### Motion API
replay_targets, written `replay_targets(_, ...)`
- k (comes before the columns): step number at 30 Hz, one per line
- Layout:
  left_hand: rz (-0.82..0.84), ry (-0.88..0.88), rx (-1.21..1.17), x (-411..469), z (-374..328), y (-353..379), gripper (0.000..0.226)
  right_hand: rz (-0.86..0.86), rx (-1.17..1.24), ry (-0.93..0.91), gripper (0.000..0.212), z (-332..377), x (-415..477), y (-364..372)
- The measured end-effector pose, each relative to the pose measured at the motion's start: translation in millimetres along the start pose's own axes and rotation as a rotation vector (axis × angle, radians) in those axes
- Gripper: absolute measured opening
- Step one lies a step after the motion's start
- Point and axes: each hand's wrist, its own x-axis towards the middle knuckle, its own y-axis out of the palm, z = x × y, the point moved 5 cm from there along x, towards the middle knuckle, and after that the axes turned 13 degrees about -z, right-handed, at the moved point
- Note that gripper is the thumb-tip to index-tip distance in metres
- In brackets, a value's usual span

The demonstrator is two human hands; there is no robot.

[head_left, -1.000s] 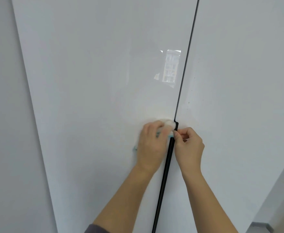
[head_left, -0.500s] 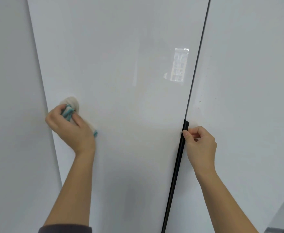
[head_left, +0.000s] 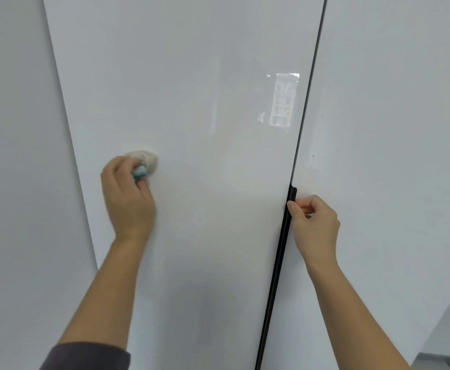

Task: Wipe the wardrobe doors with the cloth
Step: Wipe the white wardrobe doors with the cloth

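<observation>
White wardrobe door [head_left: 205, 196], cloth [head_left: 150, 159] pressed on it, blk handle [head_left: 280, 252] at edge

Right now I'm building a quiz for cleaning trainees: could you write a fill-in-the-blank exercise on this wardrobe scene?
1. The left hand presses the cloth against the door that lies ____ of the handle strip.
2. The right hand holds that strip, whose colour is ____.
3. The window reflection on the door lies nearer the ____ hand.
Missing words: left, black, right.
</observation>
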Motion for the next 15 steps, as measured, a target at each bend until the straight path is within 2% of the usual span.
replay_targets(4, -0.133, -0.165, 0.091, 28, 45, -23, 0.031, 0.016, -0.007, -0.005, 0.012, -1, 1, 0)
replay_targets(6, -0.124, -0.197, 0.158, 29, 52, -29, 0.032, 0.017, -0.008, -0.008, 0.012, -1, 1, 1)
replay_targets(8, -0.135, -0.224, 0.183, 23, 47, -30, 0.032, 0.012, 0.008, -0.002, 0.012, 0, 1, 1)
replay_targets(12, -0.277, -0.471, 0.077, -4, 24, -24, 0.033, 0.014, 0.039, 0.005, 0.013, -1, -1, 2)
replay_targets(15, -0.255, -0.498, 0.009, -41, -12, -5, 0.032, 0.017, 0.040, -0.006, 0.013, -1, 0, 3)
